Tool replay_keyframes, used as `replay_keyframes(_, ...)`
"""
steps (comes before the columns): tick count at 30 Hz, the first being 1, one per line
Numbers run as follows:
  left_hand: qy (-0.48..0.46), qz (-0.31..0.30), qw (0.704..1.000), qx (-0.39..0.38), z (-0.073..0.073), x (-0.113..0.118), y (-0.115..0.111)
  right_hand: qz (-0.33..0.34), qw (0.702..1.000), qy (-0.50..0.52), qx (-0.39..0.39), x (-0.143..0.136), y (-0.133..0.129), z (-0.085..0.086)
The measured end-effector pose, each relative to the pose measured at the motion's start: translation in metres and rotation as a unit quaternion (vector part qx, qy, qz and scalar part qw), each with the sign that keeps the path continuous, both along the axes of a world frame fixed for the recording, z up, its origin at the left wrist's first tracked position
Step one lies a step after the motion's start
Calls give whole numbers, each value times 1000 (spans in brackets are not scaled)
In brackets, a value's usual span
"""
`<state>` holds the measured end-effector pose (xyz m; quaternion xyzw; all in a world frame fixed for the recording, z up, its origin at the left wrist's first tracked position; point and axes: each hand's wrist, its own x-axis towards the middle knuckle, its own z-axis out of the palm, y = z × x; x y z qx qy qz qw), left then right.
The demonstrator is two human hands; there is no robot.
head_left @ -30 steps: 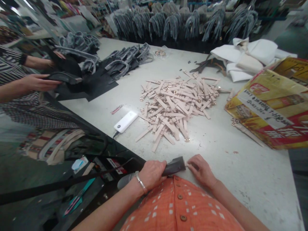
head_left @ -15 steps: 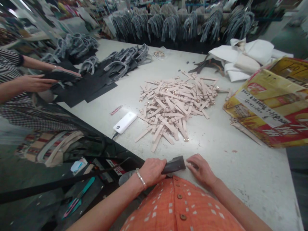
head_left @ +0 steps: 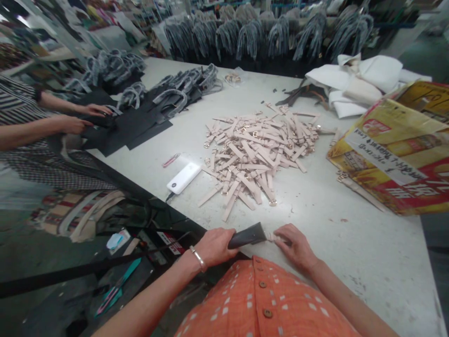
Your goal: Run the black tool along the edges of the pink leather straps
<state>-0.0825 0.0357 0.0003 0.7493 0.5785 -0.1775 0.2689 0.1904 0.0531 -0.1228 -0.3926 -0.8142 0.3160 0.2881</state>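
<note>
My left hand is wrapped round a black flared nozzle, which lies almost level at the table's near edge. Its wide mouth faces right. Just past that mouth, my right hand pinches a small beige buckle strap, mostly covered by the fingers. The strap's end is close to the nozzle; whether they touch I cannot tell. Beyond both hands spreads a loose heap of beige straps with gold-coloured buckles.
A white power bank with a cable and a pink-handled small tool lie left of the heap. A yellow-red carton stands at right. At left, a co-worker's hands handle black pieces with wrapped handles.
My left hand and the nozzle have shifted slightly left and up, widening the gap to my right hand. The co-worker's hands have lowered the black piece onto the others.
</note>
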Motion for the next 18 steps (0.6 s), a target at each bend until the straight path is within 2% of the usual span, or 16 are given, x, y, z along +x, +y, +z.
replay_keyframes(4,-2,-7,1000,-10,2,11,-5,-1,1000,4,-2,1,0,0)
replay_keyframes(10,-16,7,1000,-14,-3,29,6,-3,1000,-2,-12,1,1,2)
replay_keyframes(14,-18,30,999,-7,-4,22,11,2,1000,-9,-17,0,1,4)
replay_keyframes(18,-8,50,999,1,1,9,9,4,1000,-25,-2,-3,-1,4)
